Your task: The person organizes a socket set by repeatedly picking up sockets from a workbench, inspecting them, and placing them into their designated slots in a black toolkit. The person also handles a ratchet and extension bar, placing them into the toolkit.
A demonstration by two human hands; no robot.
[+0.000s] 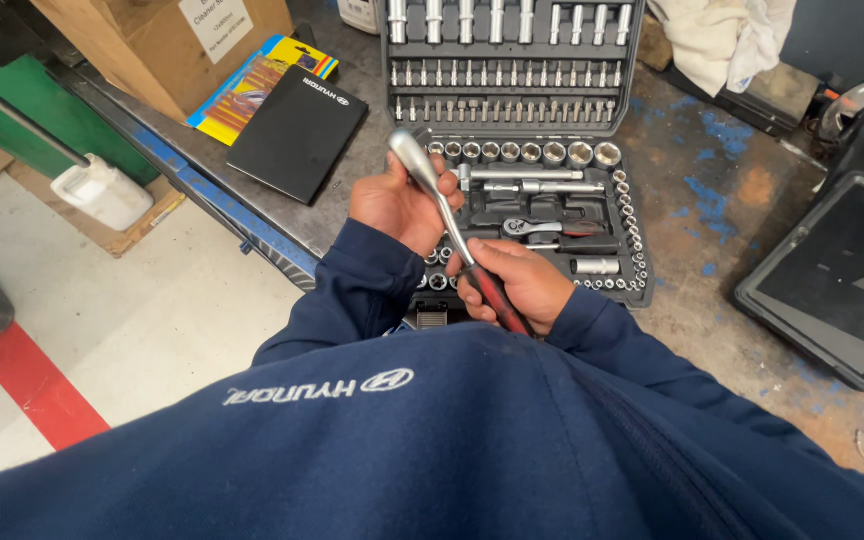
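Head view: a chrome ratchet wrench [444, 215] with a red-black grip is held over the open socket set case [537, 215] on the stained workbench [722, 200]. The handle is gripped by the right hand [517, 285], closed around it. The head end is steadied by the left hand [397, 205], fingers curled at it. A black booklet [297, 130] is seen left of the case; a black tablet [837, 275] to its right.
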